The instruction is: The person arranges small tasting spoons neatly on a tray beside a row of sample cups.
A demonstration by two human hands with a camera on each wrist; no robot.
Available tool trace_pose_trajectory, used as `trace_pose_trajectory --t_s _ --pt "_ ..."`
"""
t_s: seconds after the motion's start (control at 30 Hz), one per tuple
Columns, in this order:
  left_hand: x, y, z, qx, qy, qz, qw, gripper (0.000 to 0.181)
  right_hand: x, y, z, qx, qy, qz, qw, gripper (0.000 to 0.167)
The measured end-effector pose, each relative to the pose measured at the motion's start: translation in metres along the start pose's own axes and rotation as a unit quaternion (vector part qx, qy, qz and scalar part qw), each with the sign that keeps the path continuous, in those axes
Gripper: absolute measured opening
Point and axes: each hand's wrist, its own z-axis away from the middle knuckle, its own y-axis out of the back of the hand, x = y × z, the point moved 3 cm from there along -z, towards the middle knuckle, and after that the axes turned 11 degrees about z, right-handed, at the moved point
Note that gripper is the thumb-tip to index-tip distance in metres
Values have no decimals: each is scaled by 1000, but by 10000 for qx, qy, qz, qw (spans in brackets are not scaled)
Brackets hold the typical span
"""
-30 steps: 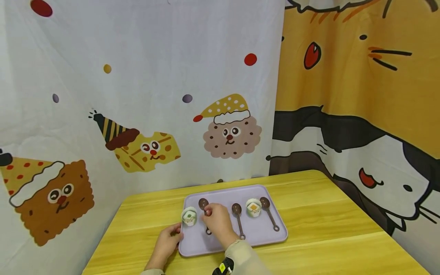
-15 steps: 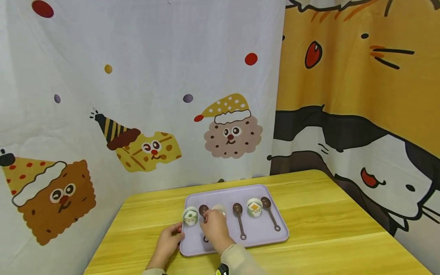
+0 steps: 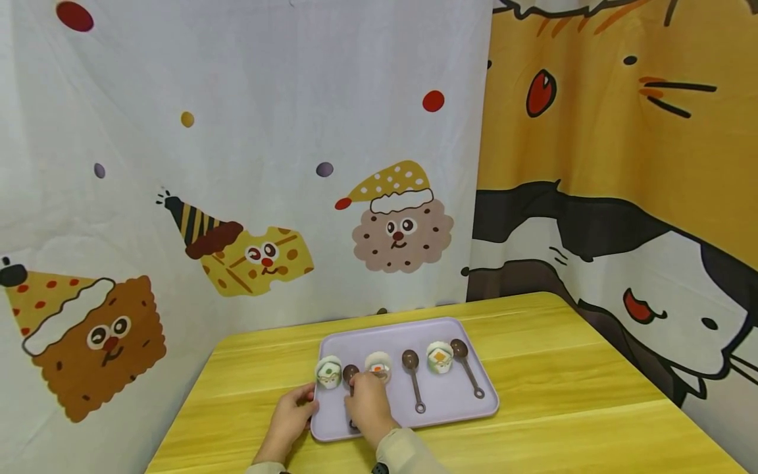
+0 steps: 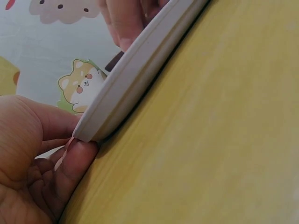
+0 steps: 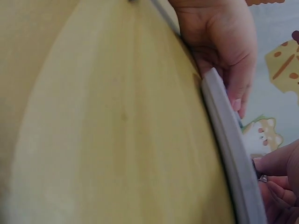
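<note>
A pale purple tray (image 3: 441, 398) lies on the table, and my left hand (image 3: 291, 418) grips its left edge between thumb and fingers, as the left wrist view also shows. My right hand (image 3: 368, 405) pinches the leftmost brown spoon (image 3: 350, 373) over the tray; part of the handle is hidden behind the fingers. To the spoon's left stands a small cup with a green mark (image 3: 328, 372). Just beyond my right hand is a cup with an orange-red mark (image 3: 378, 362), partly covered. In the right wrist view my right hand (image 5: 280, 182) appears at the lower right.
Farther right on the tray lie a middle brown spoon (image 3: 414, 382), a cup with an orange diamond (image 3: 440, 357) and a right-hand brown spoon (image 3: 468, 370). The yellow wood-grain table (image 3: 562, 395) extends around the tray. Cartoon-printed curtains (image 3: 284, 131) hang behind.
My right hand has drawn the leftmost spoon toward the tray's front edge, shifting slightly left. The cup with the orange-red mark has come into view behind it. My left hand stays on the tray edge.
</note>
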Motion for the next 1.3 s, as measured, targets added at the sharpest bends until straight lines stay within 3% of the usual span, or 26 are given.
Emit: trace_pose_trajectory --t_s 0.23,0.5,0.9,1.07,1.3 --pt "-1 1 -1 27 55 4 10000 45 2 -11 0 25 -7 65 10000 25" --pt "0 -5 -5 -29 44 -20 10000 44 0 -6 -4 15 45 346 9994 17" --pt "3 -14 -9 -164 -33 37 9999 44 2 0 -6 -99 -63 732 9972 33" --pt "2 -10 -9 -140 -32 -30 9999 44 -5 15 -8 41 274 901 9955 24" --pt "4 12 -4 -49 168 -94 9998 36 -12 63 -20 559 1336 1280 9811 15"
